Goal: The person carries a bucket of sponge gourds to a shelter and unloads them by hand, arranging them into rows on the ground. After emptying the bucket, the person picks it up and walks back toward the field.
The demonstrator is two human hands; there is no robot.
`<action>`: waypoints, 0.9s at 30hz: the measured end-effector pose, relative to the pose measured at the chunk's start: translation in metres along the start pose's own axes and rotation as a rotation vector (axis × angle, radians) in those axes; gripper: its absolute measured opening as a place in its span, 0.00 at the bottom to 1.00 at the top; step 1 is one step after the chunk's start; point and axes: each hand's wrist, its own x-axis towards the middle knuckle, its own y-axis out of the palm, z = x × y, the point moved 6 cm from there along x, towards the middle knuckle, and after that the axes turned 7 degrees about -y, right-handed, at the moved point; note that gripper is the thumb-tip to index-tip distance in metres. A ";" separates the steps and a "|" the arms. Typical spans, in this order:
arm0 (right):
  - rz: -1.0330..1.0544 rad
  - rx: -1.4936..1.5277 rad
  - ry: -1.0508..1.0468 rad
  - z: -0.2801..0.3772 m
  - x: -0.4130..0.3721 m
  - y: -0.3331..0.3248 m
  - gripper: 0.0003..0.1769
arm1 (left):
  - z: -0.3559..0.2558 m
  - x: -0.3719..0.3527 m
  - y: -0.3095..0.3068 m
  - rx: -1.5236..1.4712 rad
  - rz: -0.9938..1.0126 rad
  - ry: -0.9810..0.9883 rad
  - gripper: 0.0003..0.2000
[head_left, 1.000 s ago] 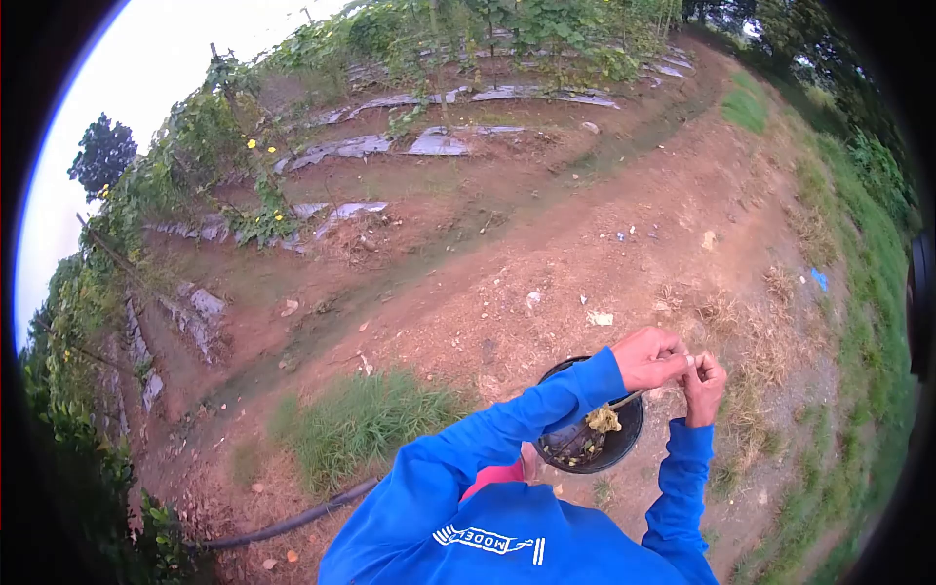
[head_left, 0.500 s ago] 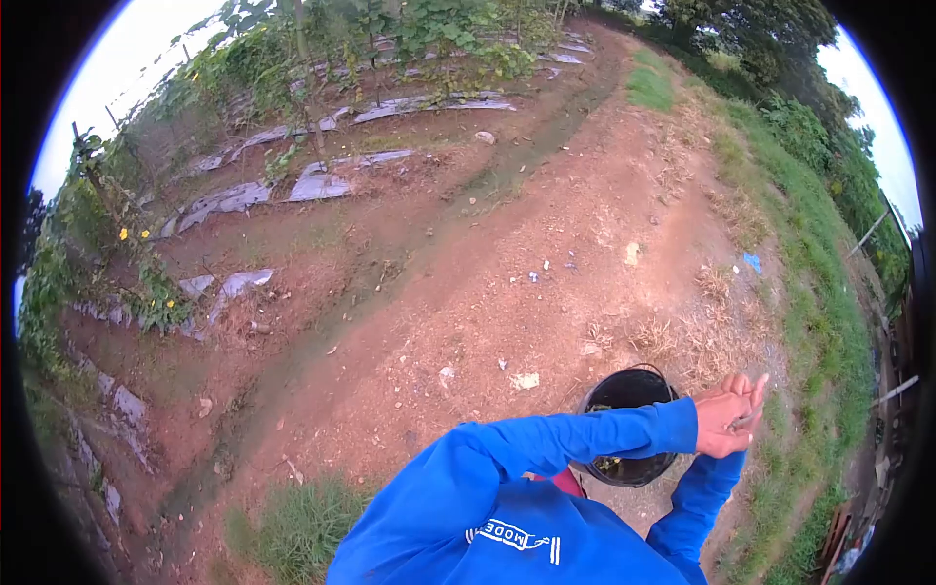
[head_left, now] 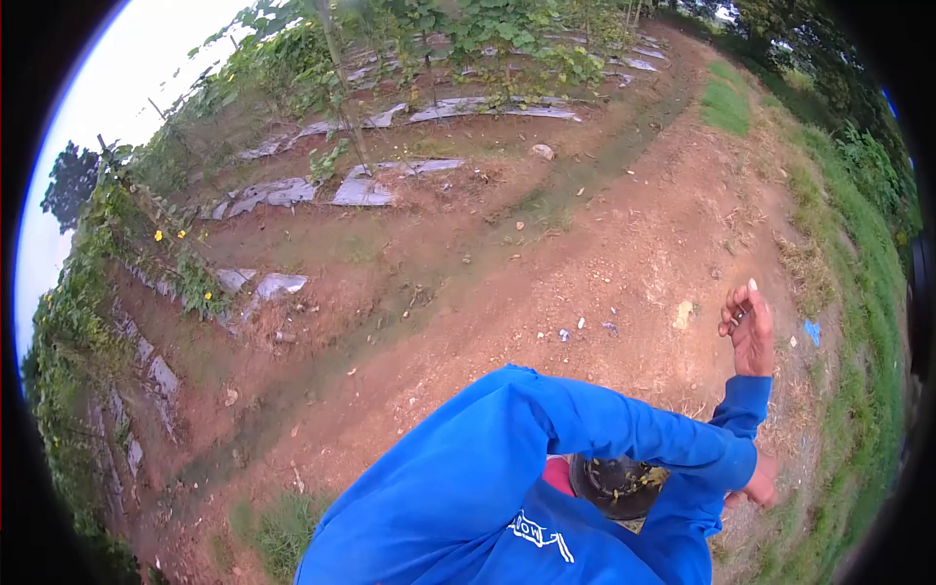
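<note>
My right hand point(head_left: 751, 333) is raised over the dirt path, palm partly showing. One finger stretches up, the others bend loosely apart, and I see nothing in them. My left arm crosses over my right forearm. Just past the right sleeve point(head_left: 738, 402), low on the right, is my left hand point(head_left: 760, 483), its fingers curled in against that arm. What they hold, if anything, is hidden. Beneath my arms stands a black bucket point(head_left: 597, 473) with yellowish leafy bits inside; the blue sleeves cover much of it.
Reddish dirt path point(head_left: 624, 263) runs up to the far right, bordered by a grassy strip point(head_left: 863, 292). A blue scrap point(head_left: 812, 332) lies near the grass. A shallow ditch point(head_left: 419, 292) separates the path from climbing plants point(head_left: 487, 49) and rows of plastic sheeting point(head_left: 366, 190).
My hands were together over the bucket's right side. Now my right hand is higher and apart, while my left has moved down along the right arm. The camera view has shifted left.
</note>
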 end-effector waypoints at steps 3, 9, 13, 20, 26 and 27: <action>0.177 -0.227 0.098 -0.018 0.114 -0.006 0.16 | 0.055 0.045 0.008 0.077 0.195 0.770 0.27; 0.454 -0.666 0.374 -0.083 0.275 -0.053 0.19 | 0.054 0.139 -0.061 0.171 0.296 0.629 0.26; 0.622 -1.042 0.547 -0.152 0.349 -0.112 0.20 | 0.018 0.147 -0.119 -0.115 0.331 0.549 0.26; 0.845 -1.301 0.742 -0.205 0.421 -0.198 0.28 | 0.032 0.116 -0.269 -0.410 0.401 0.619 0.25; 0.896 -0.839 1.223 -0.220 0.397 -0.270 0.28 | 0.056 0.111 -0.399 -0.551 0.497 0.662 0.25; 0.916 -0.759 1.293 -0.205 0.396 -0.260 0.29 | 0.062 0.114 -0.422 -0.565 0.508 0.676 0.24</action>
